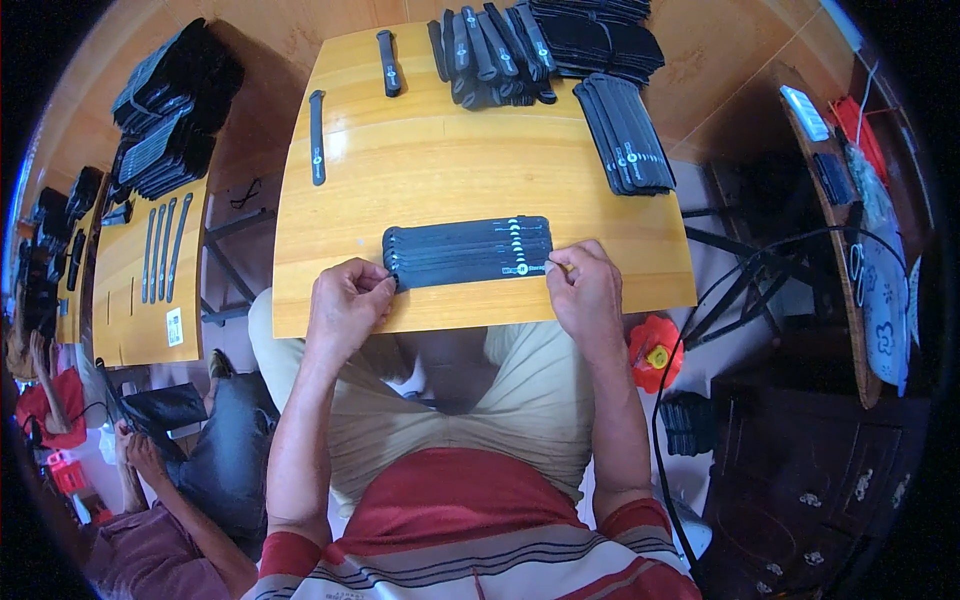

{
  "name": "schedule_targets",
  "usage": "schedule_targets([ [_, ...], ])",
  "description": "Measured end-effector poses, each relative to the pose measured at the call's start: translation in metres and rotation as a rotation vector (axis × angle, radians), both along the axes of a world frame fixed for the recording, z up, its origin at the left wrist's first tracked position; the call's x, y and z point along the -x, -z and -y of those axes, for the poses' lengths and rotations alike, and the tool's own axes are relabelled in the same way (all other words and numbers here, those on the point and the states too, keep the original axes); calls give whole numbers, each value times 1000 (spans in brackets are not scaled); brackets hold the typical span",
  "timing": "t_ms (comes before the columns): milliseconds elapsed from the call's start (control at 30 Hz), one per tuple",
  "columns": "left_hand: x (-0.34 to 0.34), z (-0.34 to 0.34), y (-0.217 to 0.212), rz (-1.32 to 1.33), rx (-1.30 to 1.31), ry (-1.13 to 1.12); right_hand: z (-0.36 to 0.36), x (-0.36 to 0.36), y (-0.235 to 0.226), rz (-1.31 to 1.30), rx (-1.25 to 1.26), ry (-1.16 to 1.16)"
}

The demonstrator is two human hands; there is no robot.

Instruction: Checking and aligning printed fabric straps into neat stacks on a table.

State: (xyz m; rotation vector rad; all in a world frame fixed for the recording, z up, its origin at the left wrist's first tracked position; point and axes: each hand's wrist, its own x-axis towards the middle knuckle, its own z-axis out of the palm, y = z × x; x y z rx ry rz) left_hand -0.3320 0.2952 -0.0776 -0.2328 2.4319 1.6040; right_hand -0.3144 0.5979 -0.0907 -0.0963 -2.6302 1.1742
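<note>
Several black fabric straps (455,250) lie overlapped in a flat fanned row near the table's front edge, white print showing toward their right ends. At the left end of the nearest strap, my left hand (350,302) has thumb and fingers pinched together on its tip. My right hand (587,288) pinches that strap's right end between thumb and fingers. The nearest strap lies along the front of the row, touching it. The fingertips partly hide both of its ends.
On the wooden table (420,180), two single straps lie at the far left. A heap of loose straps (490,55) and a fanned stack (625,135) occupy the far right. Beside me on the left, a co-worker (165,520) sits near another table (140,330) bearing strap piles. A black cable (657,430) hangs at right.
</note>
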Motion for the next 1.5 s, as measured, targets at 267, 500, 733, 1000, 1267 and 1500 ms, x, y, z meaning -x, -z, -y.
schedule_targets([
  [267,-1,-1,0,-100,171,-3,-2,1,1,-40,-29,-31],
  [500,-7,-5,-11,-203,347,37,-3,1,-2,-10,-1,-34],
  [733,-30,-14,-13,-483,570,98,-1,-1,-2,-27,5,-32],
  [1000,-51,-47,2,-764,848,467,43,-29,-18,-175,-422,-17],
  [1267,-47,-29,15,-728,910,577,38,-36,13,-233,-561,-279],
  [1500,-49,10,3,-712,932,597,11,-39,10,-193,-575,-226],
])
